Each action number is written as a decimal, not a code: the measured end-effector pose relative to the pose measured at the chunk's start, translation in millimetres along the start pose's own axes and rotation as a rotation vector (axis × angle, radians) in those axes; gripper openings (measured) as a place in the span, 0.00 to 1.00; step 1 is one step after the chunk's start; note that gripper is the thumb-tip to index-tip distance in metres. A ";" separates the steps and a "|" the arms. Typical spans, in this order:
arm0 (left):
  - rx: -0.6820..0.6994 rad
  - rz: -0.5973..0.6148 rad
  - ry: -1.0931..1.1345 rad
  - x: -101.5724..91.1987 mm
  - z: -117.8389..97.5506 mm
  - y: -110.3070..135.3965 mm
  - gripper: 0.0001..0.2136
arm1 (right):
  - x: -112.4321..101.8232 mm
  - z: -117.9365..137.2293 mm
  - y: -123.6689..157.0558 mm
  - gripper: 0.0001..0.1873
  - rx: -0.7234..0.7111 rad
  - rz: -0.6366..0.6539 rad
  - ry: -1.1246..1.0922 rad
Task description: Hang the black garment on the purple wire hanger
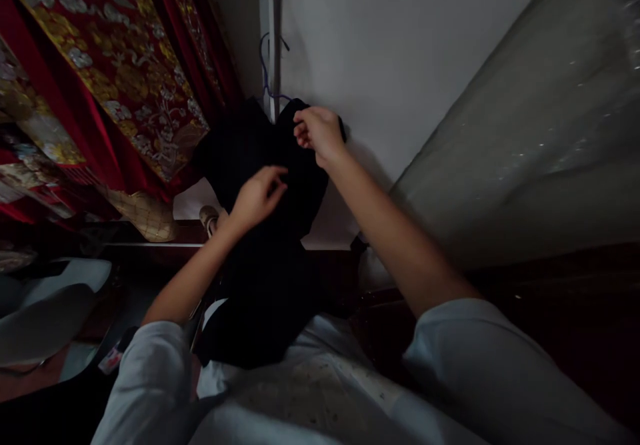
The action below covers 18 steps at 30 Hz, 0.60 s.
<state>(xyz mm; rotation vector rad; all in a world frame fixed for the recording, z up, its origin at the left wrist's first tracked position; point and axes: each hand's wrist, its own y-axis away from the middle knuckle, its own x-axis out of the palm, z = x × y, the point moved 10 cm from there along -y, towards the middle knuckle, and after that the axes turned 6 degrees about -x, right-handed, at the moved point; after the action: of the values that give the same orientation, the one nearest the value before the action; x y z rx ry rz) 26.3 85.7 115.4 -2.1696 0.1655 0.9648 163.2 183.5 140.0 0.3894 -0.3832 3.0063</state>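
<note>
A black garment [297, 198] hangs before the wearer, apparently already on a blue hanger [265, 83]; the hanger's hook sits at a narrow upright strip [275, 5] by a pale wall [400, 38]. Its lower part merges into the dark below. 2 bare hands are at it. The left hand [257, 198] has thumb and fingers apart, nothing visible between them. The right hand [321, 135] curls near the garment's upper right; whether those fingers grip cloth cannot be told. Whether the front is straightened or fastened yet is too dark to tell.
</note>
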 end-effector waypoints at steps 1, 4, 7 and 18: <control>-0.021 -0.060 -0.013 -15.8 7.0 -19.7 0.16 | -2.9 -5.9 -6.3 0.11 -0.021 0.004 0.085; -0.080 -0.121 -0.060 -39.2 30.6 -71.9 0.17 | 2.0 -34.7 -16.9 0.10 0.063 0.078 0.174; -0.113 -0.028 -0.234 -29.0 45.9 -99.7 0.12 | 6.1 -48.9 -20.7 0.10 0.080 0.079 0.185; -0.046 -0.082 -0.237 -27.4 45.2 -108.0 0.08 | 20.2 -38.1 -8.9 0.18 -0.016 0.223 0.098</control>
<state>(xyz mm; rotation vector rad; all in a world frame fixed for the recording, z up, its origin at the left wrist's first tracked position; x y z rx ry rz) 22.3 188.9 177.0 -2.0659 -0.0596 1.1775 135.7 202.9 111.7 0.2092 -0.4720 3.2197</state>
